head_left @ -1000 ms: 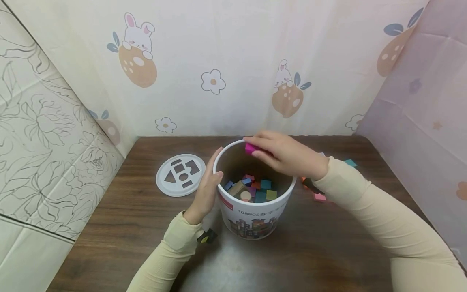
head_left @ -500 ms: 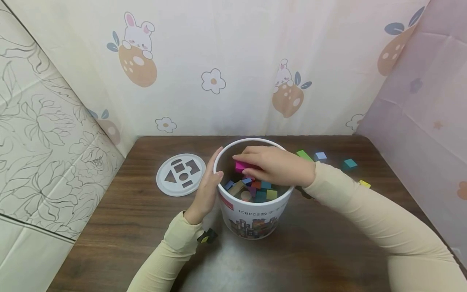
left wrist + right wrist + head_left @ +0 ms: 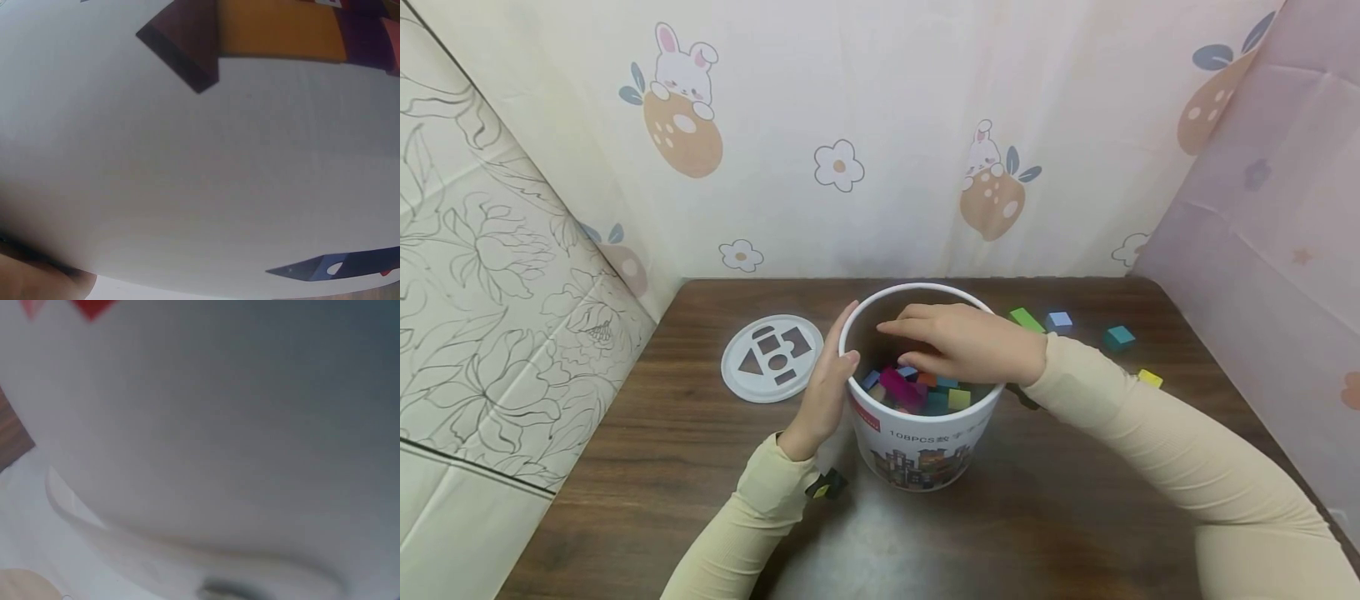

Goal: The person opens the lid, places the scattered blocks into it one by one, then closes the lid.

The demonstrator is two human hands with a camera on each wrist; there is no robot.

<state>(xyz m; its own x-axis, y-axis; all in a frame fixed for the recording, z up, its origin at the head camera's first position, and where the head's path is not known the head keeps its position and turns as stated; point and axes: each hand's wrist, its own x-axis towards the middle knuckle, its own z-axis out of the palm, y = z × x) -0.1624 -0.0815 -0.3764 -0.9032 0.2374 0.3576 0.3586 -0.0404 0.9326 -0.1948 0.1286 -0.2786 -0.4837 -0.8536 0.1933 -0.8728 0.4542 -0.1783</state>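
Observation:
A white bucket [image 3: 917, 446] of colored building blocks stands on the table. My left hand [image 3: 823, 387] holds its left side, with the thumb over the rim and the fingers along the outer wall. My right hand [image 3: 962, 342] is inside the mouth, fingers parted and holding nothing. A magenta block [image 3: 901, 387] lies tilted on the other blocks below the fingertips. In the left wrist view, the printed bucket wall [image 3: 206, 162] fills most of the picture, with part of a hand [image 3: 44, 281] at lower left. A blurred pale wall [image 3: 206, 437] fills the right wrist view.
A white lid [image 3: 760, 387] with shaped holes lies left of the bucket. Loose blocks lie to its right: a green block [image 3: 1026, 320], a light blue block [image 3: 1059, 322], a teal block [image 3: 1119, 337] and a yellow block [image 3: 1150, 378]. A patterned cloth [image 3: 895, 217] hangs behind the table.
My right hand has moved from the rim down into the bucket and let go of the magenta block, which has dropped onto the others. The left hand stays in place.

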